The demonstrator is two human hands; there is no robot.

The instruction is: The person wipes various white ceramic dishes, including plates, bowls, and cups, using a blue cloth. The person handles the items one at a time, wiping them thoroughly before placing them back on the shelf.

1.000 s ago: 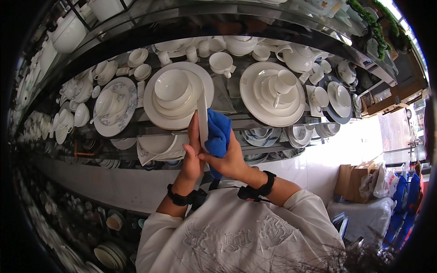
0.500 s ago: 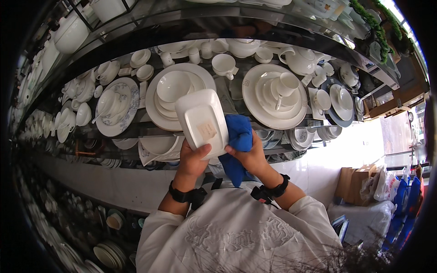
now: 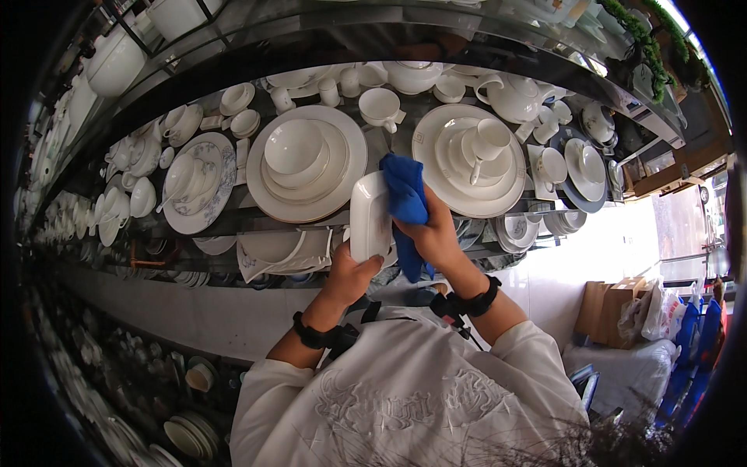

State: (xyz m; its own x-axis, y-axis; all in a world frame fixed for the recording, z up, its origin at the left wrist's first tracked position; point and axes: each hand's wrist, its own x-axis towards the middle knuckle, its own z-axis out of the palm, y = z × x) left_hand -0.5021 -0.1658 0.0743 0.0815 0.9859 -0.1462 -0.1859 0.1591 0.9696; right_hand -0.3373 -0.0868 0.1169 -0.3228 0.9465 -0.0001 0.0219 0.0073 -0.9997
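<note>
A white rectangular dish [image 3: 369, 218] with rounded corners is tilted up in front of me, its underside turned partly toward the right. My left hand [image 3: 352, 274] grips its lower end, thumb on the near corner. In my right hand [image 3: 430, 236] is a bunched blue cloth [image 3: 405, 187], pressed against the dish's right edge and hanging below the fingers. Some of the right fingers are hidden behind the cloth. Just beyond the dish, a white bowl [image 3: 293, 148] rests on stacked plates, and a mug [image 3: 492, 140] stands on another plate stack to the right.
A glass shelf holds teapots [image 3: 512, 100], cups [image 3: 380, 107] and a blue-patterned plate [image 3: 200, 183]. A dark shelf edge [image 3: 373, 48] crosses above them. More dishes [image 3: 191, 436] fill a rack at lower left. Cardboard boxes [image 3: 615, 311] stand at the right.
The dish has turned more edge-on and shifted right and slightly lower. The right hand with the blue cloth has risen along the dish's right side.
</note>
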